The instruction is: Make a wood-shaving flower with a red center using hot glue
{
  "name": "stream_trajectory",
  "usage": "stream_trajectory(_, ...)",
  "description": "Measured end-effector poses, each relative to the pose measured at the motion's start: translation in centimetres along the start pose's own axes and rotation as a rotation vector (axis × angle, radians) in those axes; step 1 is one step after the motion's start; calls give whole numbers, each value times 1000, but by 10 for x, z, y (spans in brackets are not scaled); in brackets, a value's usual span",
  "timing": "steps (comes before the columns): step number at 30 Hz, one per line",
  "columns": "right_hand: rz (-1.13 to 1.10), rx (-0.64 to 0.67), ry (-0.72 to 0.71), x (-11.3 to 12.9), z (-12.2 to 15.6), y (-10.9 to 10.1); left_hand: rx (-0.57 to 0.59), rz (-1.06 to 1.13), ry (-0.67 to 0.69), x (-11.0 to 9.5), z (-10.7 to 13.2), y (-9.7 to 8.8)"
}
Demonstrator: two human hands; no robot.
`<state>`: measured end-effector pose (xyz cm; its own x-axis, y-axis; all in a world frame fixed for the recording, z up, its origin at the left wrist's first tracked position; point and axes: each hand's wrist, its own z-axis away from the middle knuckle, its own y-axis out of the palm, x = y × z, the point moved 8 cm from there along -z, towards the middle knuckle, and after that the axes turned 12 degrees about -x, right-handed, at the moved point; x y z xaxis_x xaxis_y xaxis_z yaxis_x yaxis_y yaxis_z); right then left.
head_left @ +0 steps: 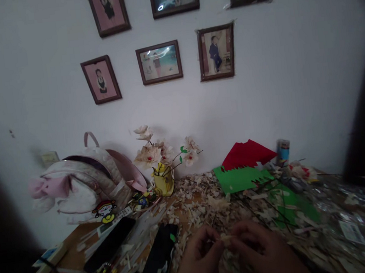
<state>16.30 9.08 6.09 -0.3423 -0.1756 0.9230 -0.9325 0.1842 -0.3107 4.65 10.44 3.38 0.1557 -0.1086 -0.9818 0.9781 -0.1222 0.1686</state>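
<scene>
My left hand (202, 258) and my right hand (262, 249) are close together at the front of the table, thumbs and fingertips pinched. Between the fingertips is a small pale, petal-like scrap (226, 238), dim and partly hidden, held from both sides. Beneath and behind my hands spreads a thick layer of pale shavings (204, 195). Left of my left hand lies a black flat packet (158, 258) with a bit of green on it. Beyond the shavings, handmade pale flowers (150, 155) with red centres stand in a yellow vase (164, 182).
Green paper (239, 179) with a jagged cut edge and red paper (248, 153) lie at the back right, near a blue can (283, 151). Clear plastic wrap (350, 218) covers the right side. At left are a pale backpack (89, 181), a black phone-like slab (110, 244) and a power strip (43, 272).
</scene>
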Motion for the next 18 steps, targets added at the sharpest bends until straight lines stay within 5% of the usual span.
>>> stream_trajectory(7,29,195,99,-2,8,21,-78,-61,44,-5,-4,-9)
stream_trajectory(13,-329,235,254,-3,11,33,-49,-3,24,-6,-3,-6)
stream_trajectory(18,-196,251,200,1,15,37,-32,15,29,-6,-1,-4)
